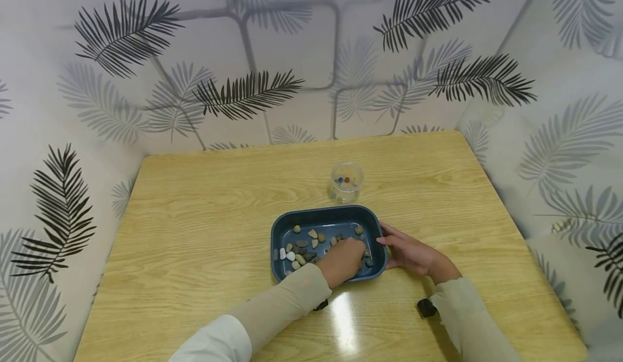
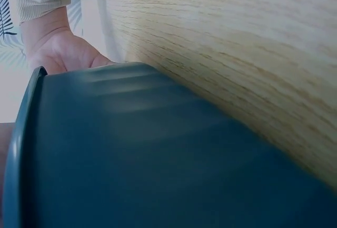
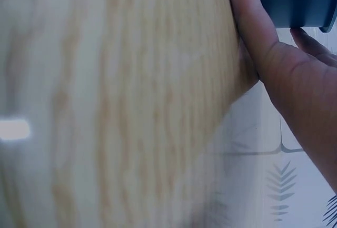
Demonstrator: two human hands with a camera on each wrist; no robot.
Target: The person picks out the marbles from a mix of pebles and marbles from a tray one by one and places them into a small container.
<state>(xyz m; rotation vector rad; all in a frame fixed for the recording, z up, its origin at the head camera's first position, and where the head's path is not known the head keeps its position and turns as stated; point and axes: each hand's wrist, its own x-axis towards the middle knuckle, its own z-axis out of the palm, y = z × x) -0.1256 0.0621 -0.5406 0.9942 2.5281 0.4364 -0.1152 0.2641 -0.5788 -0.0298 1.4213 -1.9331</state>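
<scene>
A dark blue rectangular basin [image 1: 321, 210] stands on the table with several small stones [image 1: 301, 243] lying in it, brown, grey and white. Over its right half, my left hand [image 1: 343, 260] reaches in among the stones. Its fingertips are hidden behind the back of the hand, so whether they pinch a stone does not show. At the basin's right end, my right hand [image 1: 409, 251] holds the wall, thumb at the rim and other fingers along the outside. The left wrist view is mostly filled by the outer wall of the basin [image 2: 131, 144], with the right hand [image 2: 66, 51] beyond it.
Behind the basin stands a clear plastic cup [image 1: 346, 181] with small blue and red pieces visible in it. The wood-grain table [image 1: 204, 210] meets patterned walls at its back and sides. Dark wrist devices [image 1: 426, 308] show near both sleeves.
</scene>
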